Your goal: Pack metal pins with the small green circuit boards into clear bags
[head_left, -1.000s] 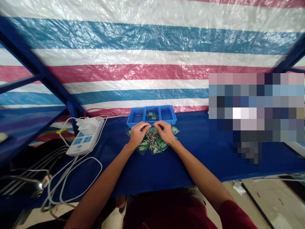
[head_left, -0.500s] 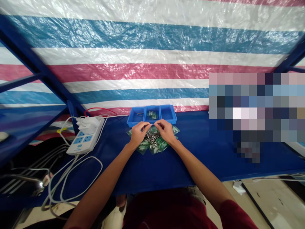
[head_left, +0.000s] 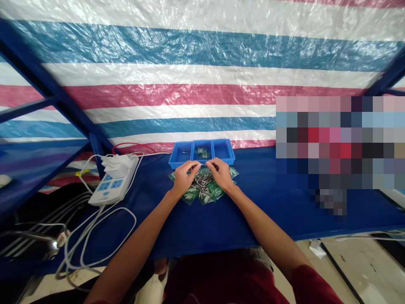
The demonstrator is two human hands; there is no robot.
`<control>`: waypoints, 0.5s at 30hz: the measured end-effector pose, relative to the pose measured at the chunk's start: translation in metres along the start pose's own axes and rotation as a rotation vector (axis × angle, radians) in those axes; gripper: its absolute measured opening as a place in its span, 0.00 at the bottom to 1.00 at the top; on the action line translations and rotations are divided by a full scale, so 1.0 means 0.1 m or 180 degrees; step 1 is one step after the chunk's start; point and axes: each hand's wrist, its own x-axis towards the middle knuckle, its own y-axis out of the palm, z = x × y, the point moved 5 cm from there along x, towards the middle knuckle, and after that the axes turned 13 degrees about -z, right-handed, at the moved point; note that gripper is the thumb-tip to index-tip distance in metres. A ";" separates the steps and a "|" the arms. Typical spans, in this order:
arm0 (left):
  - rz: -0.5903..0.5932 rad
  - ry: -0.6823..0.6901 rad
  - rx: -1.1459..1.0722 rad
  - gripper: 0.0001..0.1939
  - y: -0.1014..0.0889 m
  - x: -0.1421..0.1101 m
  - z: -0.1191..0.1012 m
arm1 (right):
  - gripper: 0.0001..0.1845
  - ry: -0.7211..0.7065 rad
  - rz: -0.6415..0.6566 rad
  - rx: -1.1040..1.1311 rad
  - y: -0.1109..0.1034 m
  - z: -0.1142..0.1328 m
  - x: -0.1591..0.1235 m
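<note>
Between my two hands is a thin, light metal rod (head_left: 203, 164), held level just in front of the blue tray. My left hand (head_left: 184, 176) pinches its left end between thumb and finger. The other end is pinched by my right hand (head_left: 220, 173). Under my fingers lies a heap of small metal rods (head_left: 202, 182), possibly screws or bits, too small to name. Around and beneath the heap are several small clear-and-green plastic packets (head_left: 206, 197). The blue three-compartment tray (head_left: 202, 141) has a metal piece in its left section and green packets (head_left: 202, 153) in the middle one.
A white power strip (head_left: 112, 185) with chargers plugged in stands on the blue table (head_left: 202, 236) to the left, with loose white cables (head_left: 134, 217) beside it. A striped plastic sheet (head_left: 196, 97) hangs behind. The area at right is blurred out by pixels.
My fingertips have drawn slightly apart, so a little more of the thin rod shows between them. The heap, packets and tray look the same.
</note>
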 end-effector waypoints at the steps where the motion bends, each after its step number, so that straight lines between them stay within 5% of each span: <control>1: -0.0011 -0.0003 -0.0012 0.10 0.00 0.00 0.00 | 0.17 -0.0021 -0.0011 -0.0019 0.00 0.00 0.00; 5: -0.0048 -0.0004 0.0014 0.10 0.00 0.00 0.01 | 0.16 -0.0206 -0.0334 -0.0159 -0.07 0.08 0.01; 11: -0.0064 -0.0003 0.0091 0.10 0.00 -0.01 0.03 | 0.20 -0.1529 -0.1958 -0.0295 -0.50 0.69 -0.20; 13: -0.0072 -0.0012 0.0105 0.10 0.00 -0.01 0.03 | 0.21 -0.1608 -0.1778 -0.0555 -0.64 0.89 -0.34; 15: -0.0078 -0.0027 0.0109 0.11 0.00 -0.01 0.03 | 0.18 -0.1417 -0.1004 -0.1144 -0.72 1.00 -0.47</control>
